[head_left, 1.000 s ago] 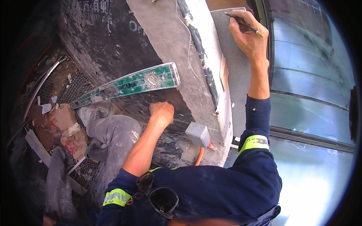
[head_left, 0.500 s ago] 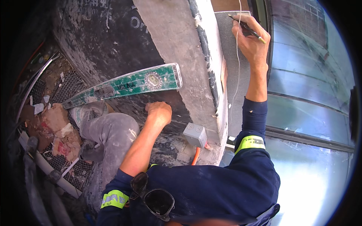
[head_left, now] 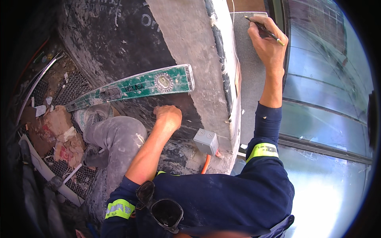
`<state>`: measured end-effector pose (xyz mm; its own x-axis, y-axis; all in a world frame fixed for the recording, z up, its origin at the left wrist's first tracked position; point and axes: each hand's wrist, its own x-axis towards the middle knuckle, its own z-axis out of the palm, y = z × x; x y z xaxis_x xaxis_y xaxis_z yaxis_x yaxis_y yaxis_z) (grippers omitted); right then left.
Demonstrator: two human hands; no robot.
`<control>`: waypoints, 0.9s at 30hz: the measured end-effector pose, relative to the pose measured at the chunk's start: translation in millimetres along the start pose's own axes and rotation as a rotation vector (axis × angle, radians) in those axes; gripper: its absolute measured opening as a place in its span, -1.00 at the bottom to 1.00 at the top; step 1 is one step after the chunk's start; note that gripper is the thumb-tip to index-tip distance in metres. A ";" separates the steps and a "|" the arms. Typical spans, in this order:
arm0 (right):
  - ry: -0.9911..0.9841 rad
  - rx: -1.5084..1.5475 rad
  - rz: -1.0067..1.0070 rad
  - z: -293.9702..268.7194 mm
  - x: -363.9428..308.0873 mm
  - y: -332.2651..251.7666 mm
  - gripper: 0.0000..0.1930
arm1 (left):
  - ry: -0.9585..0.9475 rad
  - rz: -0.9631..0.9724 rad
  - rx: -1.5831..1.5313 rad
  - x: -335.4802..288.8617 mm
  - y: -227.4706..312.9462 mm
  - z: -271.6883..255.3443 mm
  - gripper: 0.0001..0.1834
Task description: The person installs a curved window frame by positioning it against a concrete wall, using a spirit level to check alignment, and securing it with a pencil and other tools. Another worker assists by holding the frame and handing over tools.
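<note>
My right hand (head_left: 270,49) grips a dark pencil (head_left: 263,28) with a yellowish end. The pencil's tip points left, close to the top edge of a grey panel (head_left: 249,59) set between the wall corner and the window frame. My left hand (head_left: 168,118) is a fist by the dark wall face, below a green spirit level (head_left: 137,87). Its fingers curl out of sight, so anything inside is hidden. The dusty level leans across the wall, its lower end on the rubble side. A thin white string (head_left: 237,53) runs down along the wall corner.
A grey junction box (head_left: 206,141) with an orange conduit (head_left: 206,163) sits low on the wall. Glass panes (head_left: 325,119) stand at the right. On the left lie torn brown paper bags (head_left: 59,127), black mesh mats (head_left: 75,85) and a pale pipe (head_left: 41,166). Sunglasses (head_left: 166,214) hang at my chest.
The white string has shifted left, from across the grey panel to the wall corner. My right hand has moved slightly right and down with the pencil. My left hand stays nearly still.
</note>
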<state>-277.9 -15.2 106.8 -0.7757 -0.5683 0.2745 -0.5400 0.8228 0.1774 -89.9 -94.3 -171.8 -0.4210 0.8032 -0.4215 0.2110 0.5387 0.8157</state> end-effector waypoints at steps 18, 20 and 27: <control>0.115 0.287 -0.019 -20.0 -11.8 -0.8 -0.85 | 0.011 -0.009 0.056 5.3 -3.0 -1.3 -0.66; 0.113 0.335 0.030 -46.9 -37.3 -16.2 -0.83 | 0.008 -0.014 0.050 -8.2 -6.6 -16.1 -0.66; 0.062 0.357 0.294 -150.2 -137.9 -54.8 -0.77 | -0.107 0.596 -0.511 -185.9 5.1 -97.5 -0.63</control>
<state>-92.3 19.6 201.2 -0.8977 -0.3007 0.3221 -0.3869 0.8877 -0.2496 -96.6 -265.6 -50.6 -0.2716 0.9537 0.1290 -0.0678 -0.1526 0.9860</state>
